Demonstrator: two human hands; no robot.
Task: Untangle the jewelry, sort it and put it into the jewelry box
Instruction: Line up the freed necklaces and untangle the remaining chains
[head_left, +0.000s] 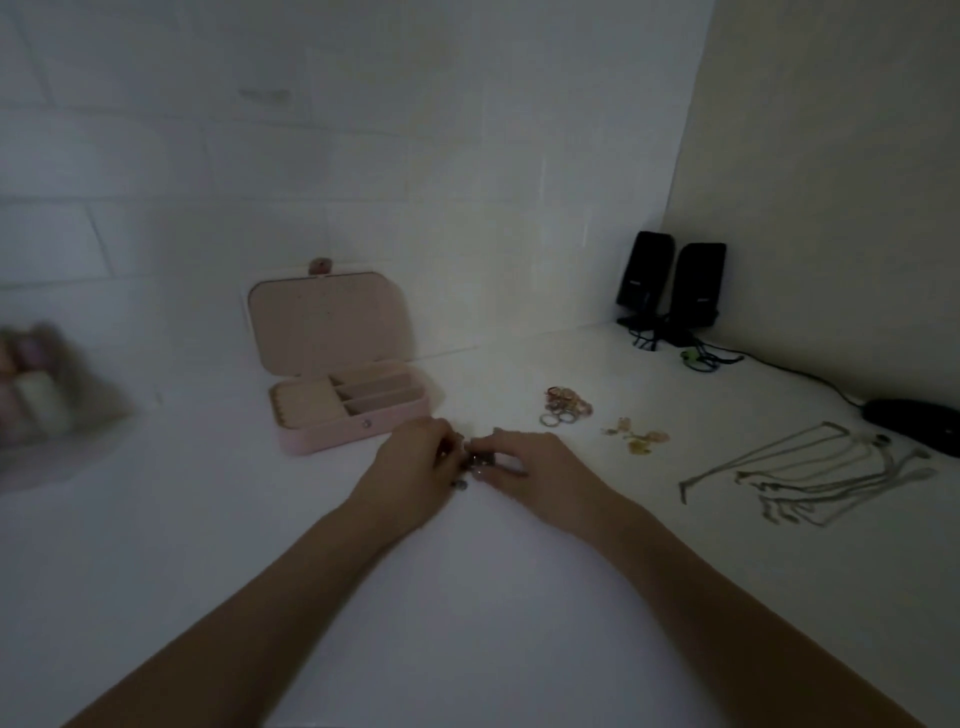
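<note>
A pink jewelry box (358, 432) stands open on the white table, lid up, its compartments showing. Just in front of it my left hand (415, 467) and my right hand (524, 465) meet, fingers curled, pinching a small dark tangle of jewelry (470, 462) between them; the fingers hide most of it. A pile of rings (566, 407) lies to the right of the box. Gold earrings (636, 438) lie further right. Several silver necklaces (810, 475) are laid out at the far right.
Two black speakers (670, 283) with cables stand in the back right corner against the wall. A dark case (919, 423) lies at the right edge. A blurred holder with pale objects (36, 384) is at the left.
</note>
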